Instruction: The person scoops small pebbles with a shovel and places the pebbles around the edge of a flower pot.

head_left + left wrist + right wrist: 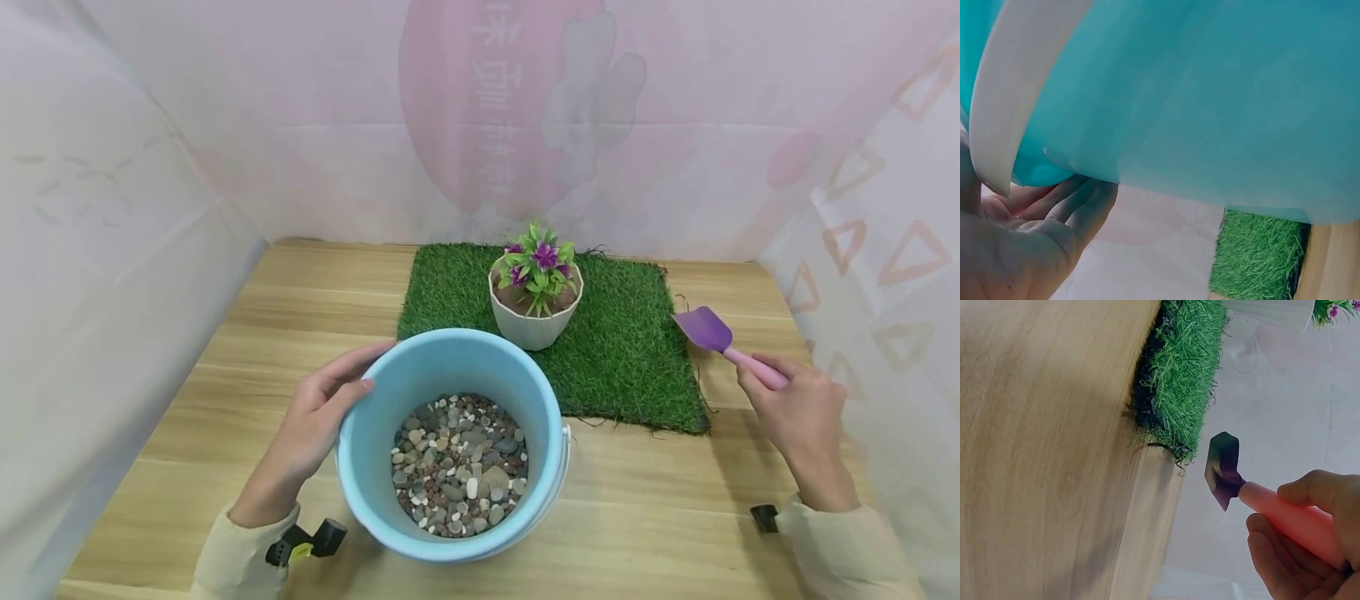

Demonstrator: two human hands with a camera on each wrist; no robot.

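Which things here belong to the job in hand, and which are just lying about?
In use, judging by the hands:
- shovel, held in the right hand
- bucket, held at the rim by the left hand
- pebbles, inside it

Untouched, perhaps just there:
- flowerpot
- grass mat under it

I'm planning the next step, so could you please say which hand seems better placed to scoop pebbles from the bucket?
Probably the right hand: it holds the purple shovel, while the left hand holds the bucket at its rim.

Room to pass lies between bucket (450,363) and trowel (708,331), with the flowerpot (531,327) blocking just beyond the bucket.
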